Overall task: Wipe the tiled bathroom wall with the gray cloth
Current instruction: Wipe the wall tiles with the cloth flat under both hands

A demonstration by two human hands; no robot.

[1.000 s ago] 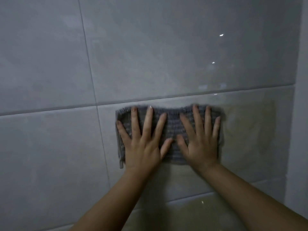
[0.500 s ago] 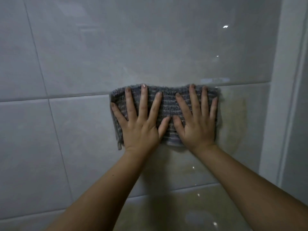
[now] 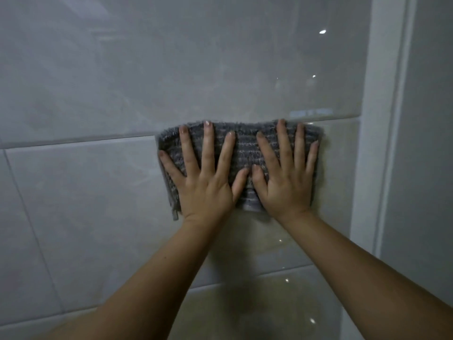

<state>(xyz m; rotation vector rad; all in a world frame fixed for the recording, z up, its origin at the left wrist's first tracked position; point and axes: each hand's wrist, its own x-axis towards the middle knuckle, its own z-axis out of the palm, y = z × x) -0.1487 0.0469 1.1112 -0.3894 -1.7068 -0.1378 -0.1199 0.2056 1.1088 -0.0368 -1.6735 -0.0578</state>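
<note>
A gray ribbed cloth lies flat against the glossy tiled wall, its top edge on a horizontal grout line. My left hand presses its left half with fingers spread and straight. My right hand presses the right half the same way. The two thumbs nearly touch at the cloth's middle. A small tag hangs from the cloth's lower left corner.
A white vertical frame or corner trim runs down the right side, close to the cloth's right edge. Large pale tiles spread to the left and above. A beige tile lies below, between my forearms.
Both hands slid the cloth up the wall to the grout line and rightward toward the white trim. The view also shifted right, bringing more of the trim into sight.
</note>
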